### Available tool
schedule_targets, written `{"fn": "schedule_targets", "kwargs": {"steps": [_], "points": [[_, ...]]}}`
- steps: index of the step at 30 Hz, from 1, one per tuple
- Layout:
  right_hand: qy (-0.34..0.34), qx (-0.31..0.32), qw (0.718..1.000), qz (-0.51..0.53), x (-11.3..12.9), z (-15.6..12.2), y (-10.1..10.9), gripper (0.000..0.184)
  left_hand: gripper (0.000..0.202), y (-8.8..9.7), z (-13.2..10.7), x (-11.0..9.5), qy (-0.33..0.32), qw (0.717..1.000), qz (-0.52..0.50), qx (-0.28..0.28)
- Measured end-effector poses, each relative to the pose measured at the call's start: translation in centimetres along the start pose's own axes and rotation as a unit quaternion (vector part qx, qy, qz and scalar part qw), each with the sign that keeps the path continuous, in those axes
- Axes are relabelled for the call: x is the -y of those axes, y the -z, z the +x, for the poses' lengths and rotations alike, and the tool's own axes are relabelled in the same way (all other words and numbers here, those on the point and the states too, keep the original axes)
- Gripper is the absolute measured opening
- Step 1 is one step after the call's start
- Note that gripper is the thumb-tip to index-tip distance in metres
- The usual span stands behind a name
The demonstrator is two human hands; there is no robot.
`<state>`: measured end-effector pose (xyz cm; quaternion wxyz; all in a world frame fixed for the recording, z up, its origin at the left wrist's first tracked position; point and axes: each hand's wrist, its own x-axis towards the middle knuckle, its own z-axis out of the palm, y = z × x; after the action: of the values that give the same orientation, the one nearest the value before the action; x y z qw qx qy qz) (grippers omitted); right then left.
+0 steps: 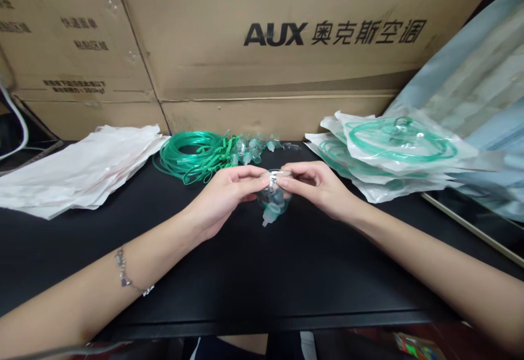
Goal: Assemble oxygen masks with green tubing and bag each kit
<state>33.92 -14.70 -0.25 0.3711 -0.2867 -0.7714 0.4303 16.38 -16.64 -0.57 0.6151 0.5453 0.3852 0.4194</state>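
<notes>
A clear oxygen mask (281, 203) with a metal nose strip (273, 180) is held up over the middle of the black table. My left hand (231, 193) pinches its left side near the nose strip. On the opposite edge, my right hand (313, 185) grips the mask between thumb and fingers. The mask's pale green connector (270, 214) points down toward me. Behind my hands lie a coil of green tubing (190, 150), green elastic straps (213, 158) and several more clear masks (251, 147).
White paper pouches (77, 163) are piled at the left. Sealed packs with green tubing (393, 147) are stacked at the right. Large cardboard boxes (262, 71) stand along the back of the black table (262, 278). A light blue cloth or plastic sheet (487, 87) hangs at the right.
</notes>
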Motion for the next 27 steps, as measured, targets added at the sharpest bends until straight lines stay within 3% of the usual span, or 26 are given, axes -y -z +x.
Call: {"fn": "schedule_targets", "kwargs": {"steps": [6, 23, 27], "points": [[-0.003, 0.02, 1.0, -0.002, 0.01, 0.11, 0.04, 0.022, 0.021, 0.08, 0.12, -0.16, 0.005, 0.998, -0.051, -0.046], [0.102, 0.082, 0.991, 0.006, 0.1, 0.0, 0.83, 0.02, 0.013, -0.33, -0.25, -0.66, 0.056, 0.984, -0.145, 0.086], [0.086, 0.072, 0.994, 0.001, 0.23, -0.05, 0.93, 0.021, 0.018, -0.49, -0.38, -0.73, 0.011, 0.992, -0.107, 0.063]]}}
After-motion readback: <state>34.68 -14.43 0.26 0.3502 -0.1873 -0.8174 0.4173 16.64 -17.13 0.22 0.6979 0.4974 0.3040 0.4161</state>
